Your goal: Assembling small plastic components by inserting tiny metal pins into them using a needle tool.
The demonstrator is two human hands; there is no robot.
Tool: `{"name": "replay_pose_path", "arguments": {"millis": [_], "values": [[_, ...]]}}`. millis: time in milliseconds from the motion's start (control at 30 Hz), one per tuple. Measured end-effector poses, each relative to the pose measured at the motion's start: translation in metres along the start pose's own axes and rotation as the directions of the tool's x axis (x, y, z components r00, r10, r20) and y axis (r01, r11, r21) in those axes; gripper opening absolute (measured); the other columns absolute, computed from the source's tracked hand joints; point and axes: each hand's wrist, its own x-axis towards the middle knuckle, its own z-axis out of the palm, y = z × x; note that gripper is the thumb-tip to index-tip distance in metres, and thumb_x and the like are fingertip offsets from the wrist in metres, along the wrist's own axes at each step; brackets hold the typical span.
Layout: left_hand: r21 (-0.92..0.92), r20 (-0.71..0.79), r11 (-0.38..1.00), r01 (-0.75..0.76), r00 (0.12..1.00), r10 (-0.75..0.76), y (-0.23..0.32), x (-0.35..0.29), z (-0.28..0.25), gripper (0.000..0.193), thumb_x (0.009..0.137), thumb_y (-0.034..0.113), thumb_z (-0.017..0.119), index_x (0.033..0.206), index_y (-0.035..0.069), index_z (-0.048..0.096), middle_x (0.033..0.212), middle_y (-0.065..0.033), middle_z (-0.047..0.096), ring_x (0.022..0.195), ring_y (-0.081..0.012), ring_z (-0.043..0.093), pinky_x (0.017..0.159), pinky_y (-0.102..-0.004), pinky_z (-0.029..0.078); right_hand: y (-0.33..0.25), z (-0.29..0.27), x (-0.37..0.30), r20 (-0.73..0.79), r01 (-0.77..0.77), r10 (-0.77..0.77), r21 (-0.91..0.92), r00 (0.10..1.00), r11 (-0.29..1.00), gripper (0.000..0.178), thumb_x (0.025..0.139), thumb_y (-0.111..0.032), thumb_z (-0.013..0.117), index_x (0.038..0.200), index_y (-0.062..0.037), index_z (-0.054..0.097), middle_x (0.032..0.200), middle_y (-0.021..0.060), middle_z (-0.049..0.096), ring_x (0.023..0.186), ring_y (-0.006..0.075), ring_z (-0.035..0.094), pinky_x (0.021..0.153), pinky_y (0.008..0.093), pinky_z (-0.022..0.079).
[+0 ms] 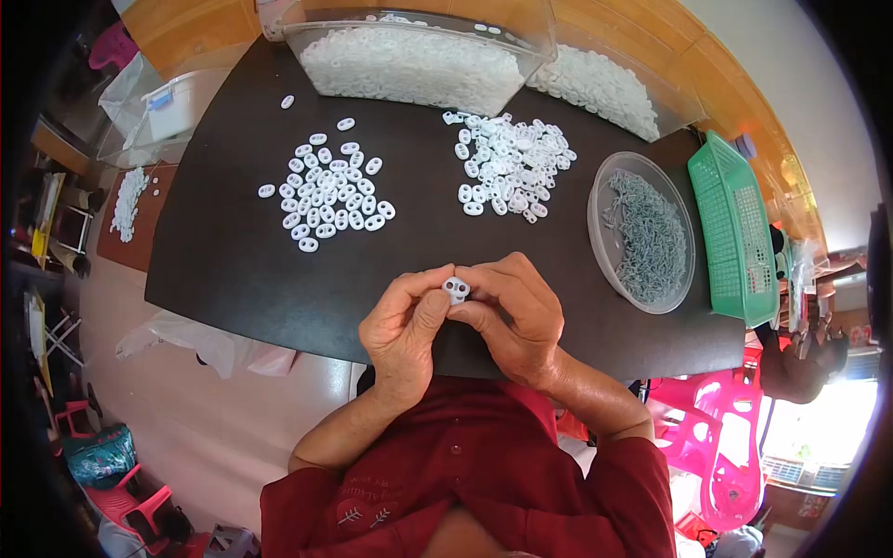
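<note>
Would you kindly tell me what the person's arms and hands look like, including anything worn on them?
The left hand and right hand wear no gloves, and no watch or bracelet shows on the wrists. Dark red short sleeves leave both forearms bare.

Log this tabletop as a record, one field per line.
Surface: dark brown table
Held: small white piece with holes, pinched by left hand and right hand
Left pile: white oval two-holed pieces, spread loosely
Right pile: small white pieces, heaped
Far right: round clear tub of grey metallic parts; green rectangular mesh basket
Back: two clear bins of white pieces
</note>
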Motion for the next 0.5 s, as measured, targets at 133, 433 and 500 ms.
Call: {"name": "replay_pose_path", "arguments": {"millis": [133, 433, 500], "values": [[-0.098, -0.012, 0.994, 0.044, 0.999, -0.046, -0.0014, 0.001, 0.0001, 0.02, 0.091, 0.007, 0.059, 0.108, -0.004, 0.061, 0.098, -0.0067, 0.063, 0.086, -0.0102, 0.057, 0.078, -0.0232, 0.046, 0.0007, 0.0011, -0.0015, -0.005, 0.002, -0.002, -0.015, 1.0, 1.0, 0.033, 0.071, 0.004, 0.073, 0.103, 0.0018, 0.064, 0.087, 0.0088, 0.063, 0.069, 0.0141, 0.053, 0.058, 0.0251, 0.045], [-0.084, -0.005, 0.996, 0.038, 0.999, -0.038, -0.0007, 0.0013, -0.0004, 0.022, 0.09, 0.008, 0.061, 0.109, -0.004, 0.062, 0.095, -0.0052, 0.062, 0.085, -0.0092, 0.056, 0.078, -0.0216, 0.045, -0.0017, 0.0027, -0.0036, -0.026, -0.065, 0.066, 0.044, 0.997, 0.997, 0.032, 0.071, 0.004, 0.073, 0.101, 0.0016, 0.064, 0.086, 0.0078, 0.063, 0.068, 0.0136, 0.053, 0.059, 0.0245, 0.044], [-0.057, 0.012, 0.998, 0.026, 1.0, -0.026, -0.0009, 0.0009, -0.002, 0.023, 0.09, 0.009, 0.061, 0.11, -0.003, 0.062, 0.095, -0.0039, 0.06, 0.084, -0.0079, 0.055, 0.077, -0.0197, 0.045, -0.0008, 0.0014, -0.0037, -0.02, -0.032, 0.033, 0.043, 0.999, 0.999, 0.031, 0.071, 0.004, 0.073, 0.101, 0.0014, 0.064, 0.086, 0.0076, 0.063, 0.068, 0.0132, 0.054, 0.059, 0.0243, 0.044]]}}
